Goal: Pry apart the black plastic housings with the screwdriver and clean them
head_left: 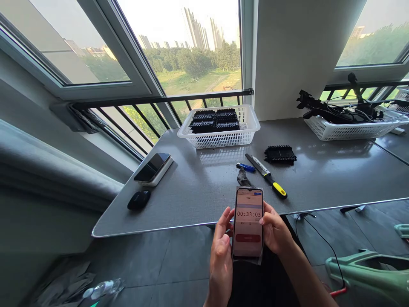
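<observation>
A smartphone in a clear sleeve is held upright in front of me, showing a timer that reads 00:33:03. My left hand grips its left edge, thumb along the side. On the opposite edge is my right hand, its thumb touching the screen's right border. Just past the phone lie a crumpled grey cloth, a blue lighter-like object and a file-like hand tool with a black and yellow handle. A black ribbed plastic part rests right of the tool.
A white basket holds several black ribbed parts. Another white basket carries black parts and cables. On the table's left are a second phone on a white box and a black case. A green stool stands on the floor, lower right.
</observation>
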